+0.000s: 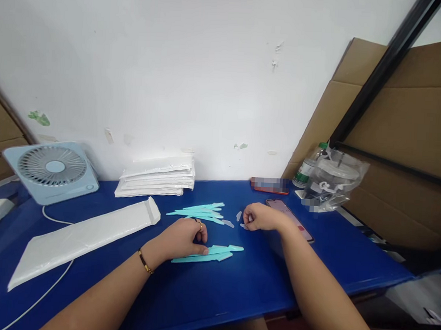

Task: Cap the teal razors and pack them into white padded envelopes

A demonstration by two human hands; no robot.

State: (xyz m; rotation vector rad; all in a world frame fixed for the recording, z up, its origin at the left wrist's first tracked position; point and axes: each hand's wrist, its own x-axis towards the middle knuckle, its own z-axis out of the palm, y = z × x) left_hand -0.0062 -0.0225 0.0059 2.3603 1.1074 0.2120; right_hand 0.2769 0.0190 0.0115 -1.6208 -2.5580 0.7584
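Over a small group of turquoise eyebrow razors (215, 257) near the middle of the table, my left hand (185, 237) is closed, its fingers curled and its thumb on the top razor. Their handle ends are partly hidden by this hand. Just beyond lies a second fan of turquoise razors (199, 211). My right hand (258, 217) is pinched low over the table, right of that fan. Small translucent pieces (228, 223) lie between the hands, and one touches or lies just under my right fingertips; which, I cannot tell.
A white padded pack (87, 241) lies at left, before a stack of white packs (157, 174). A blue fan (53, 171) with a cable stands far left. A phone (291, 220) lies beside my right forearm. Behind are a red-edged object (269, 185), a bottle (307, 167) and a bagged cup (332, 178).
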